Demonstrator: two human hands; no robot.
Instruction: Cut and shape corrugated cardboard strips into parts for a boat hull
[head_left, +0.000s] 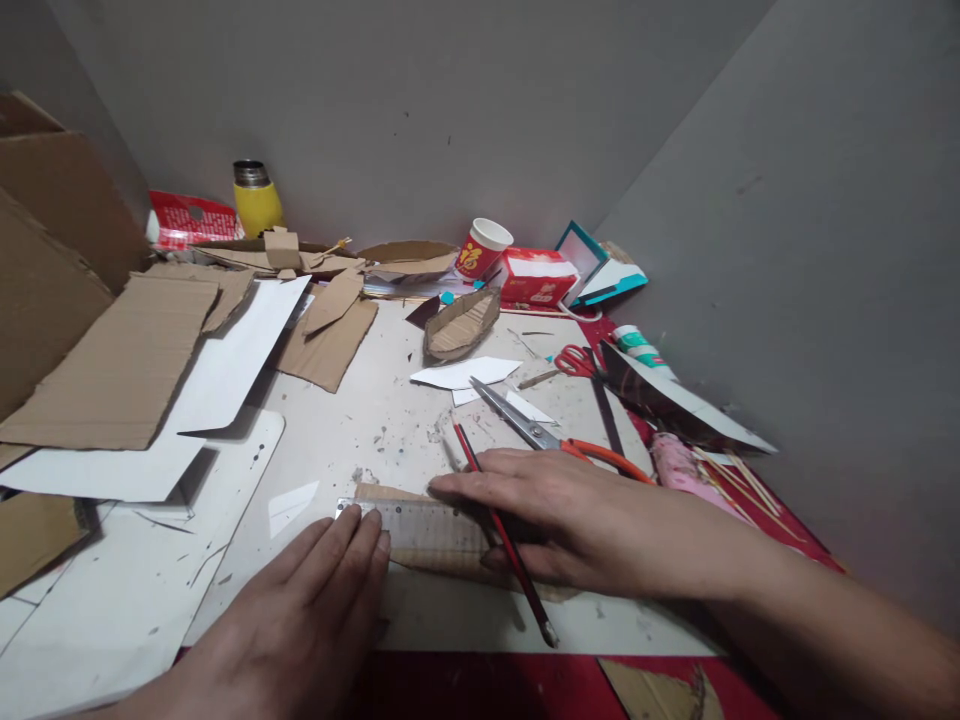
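A clear ruler [435, 525] lies across a strip of brown cardboard [442, 562] near the front of the white board. My left hand [300, 590] rests flat with its fingertips on the ruler's left end, fingers stretched out. Over the ruler's right part is my right hand [555, 510], with a red and black pencil [516, 560] slanting between its fingers. The thumb is low at the cardboard, partly behind the pencil. Just beyond this hand lie scissors with orange handles [536, 432], blades apart. A small white paper piece [292, 507] sits left of the ruler.
A boat-shaped cardboard piece [463, 325] and white paper cutouts [466, 373] lie farther back. Cardboard sheets [120, 360] are piled left. A yellow bottle [257, 205], a paper cup [484, 250] and a red tissue pack [536, 277] line the wall. Red-handled scissors [575, 361] lie right.
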